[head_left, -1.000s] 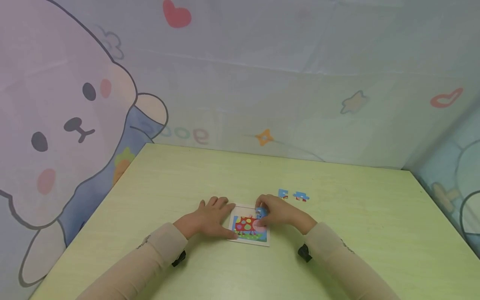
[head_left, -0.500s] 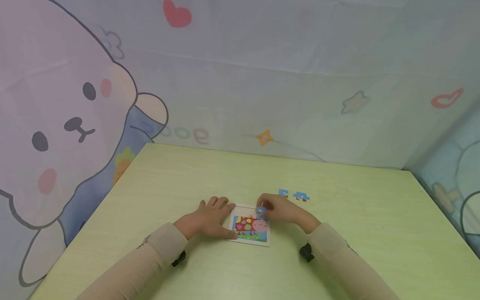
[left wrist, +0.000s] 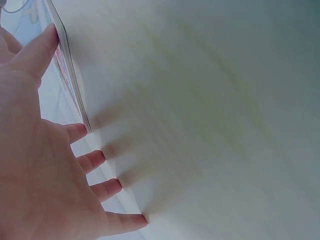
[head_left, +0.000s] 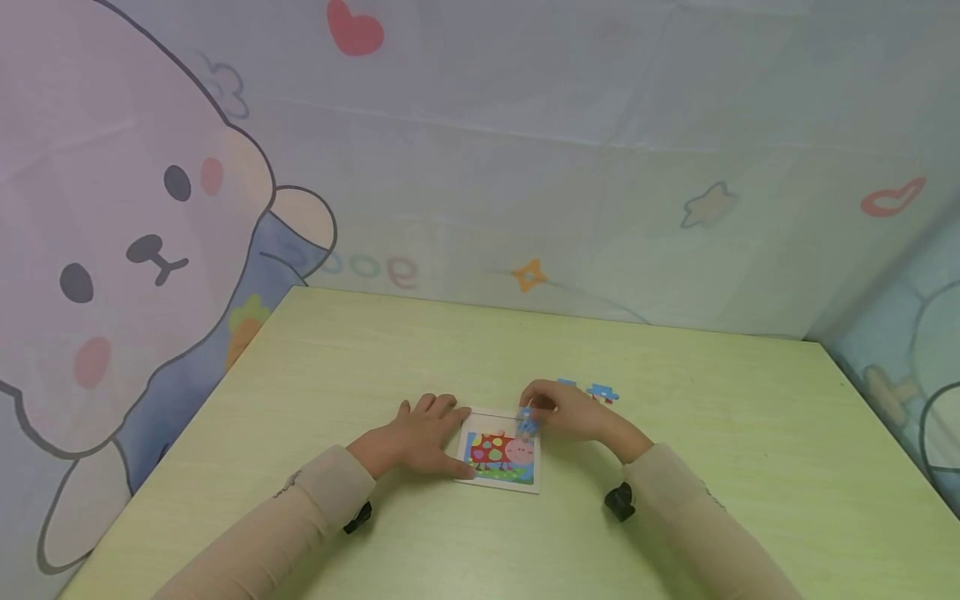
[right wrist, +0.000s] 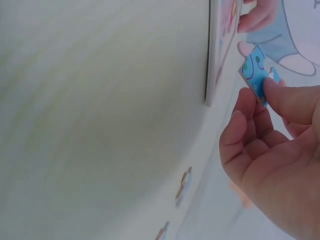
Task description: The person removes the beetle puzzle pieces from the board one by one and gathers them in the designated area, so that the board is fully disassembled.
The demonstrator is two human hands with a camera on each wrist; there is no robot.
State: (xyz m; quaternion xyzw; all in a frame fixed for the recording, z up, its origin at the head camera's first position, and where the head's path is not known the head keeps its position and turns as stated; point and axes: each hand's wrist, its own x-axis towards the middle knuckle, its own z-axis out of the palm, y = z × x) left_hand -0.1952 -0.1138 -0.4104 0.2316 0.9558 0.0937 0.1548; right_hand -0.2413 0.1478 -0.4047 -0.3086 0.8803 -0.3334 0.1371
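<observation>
In the head view a square puzzle board with a pale frame lies on the table, showing a red spotted ladybug with a pink face. Its upper part is bare. My left hand lies spread at the left side, thumb and index finger touching the board's edge. With thumb and fingers, my right hand pinches a blue puzzle piece over the upper right corner. The right wrist view shows this piece tilted and raised off the board, with a pink knob and green dots.
Two loose puzzle pieces lie on the table behind the right hand: one blue and red piece, and another blue piece partly hidden by that hand. A printed cloth hangs behind the table's far edge.
My right hand has drawn slightly up and right, lifting and tilting the blue puzzle piece off the corner and uncovering the ladybug's face. My left hand stays in place.
</observation>
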